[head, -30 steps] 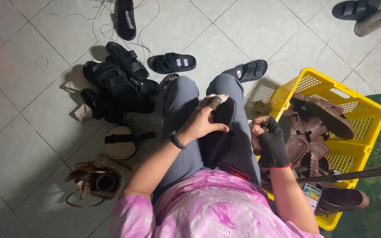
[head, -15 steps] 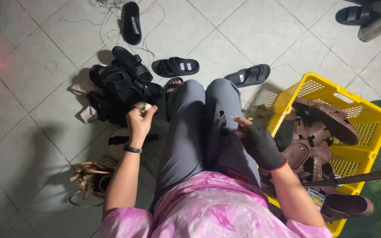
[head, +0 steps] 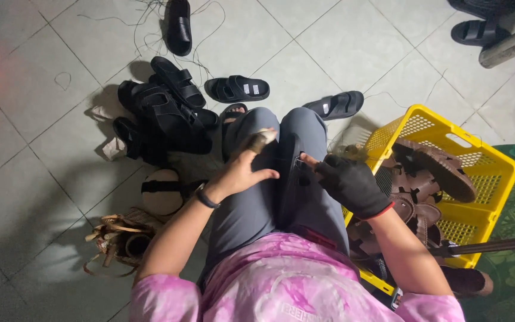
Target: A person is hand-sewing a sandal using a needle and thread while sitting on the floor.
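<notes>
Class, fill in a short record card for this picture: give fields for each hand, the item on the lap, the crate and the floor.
Left hand: bare, taped fingertip, open above the lap
Right hand: black fingerless glove, grip on black sandal
Black sandal: lies along the lap, between the knees
Yellow crate: at the person's right, holds brown sandals
Floor: pile of black sandals, loose single sandals beside it

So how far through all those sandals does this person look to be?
Looks done: black strappy sandals heaped on the tiled floor. In hand: a black sandal on the lap, gloved right hand at its strap, bare left hand alongside. Seemingly left: brown sandals in the yellow plastic basket.
</notes>
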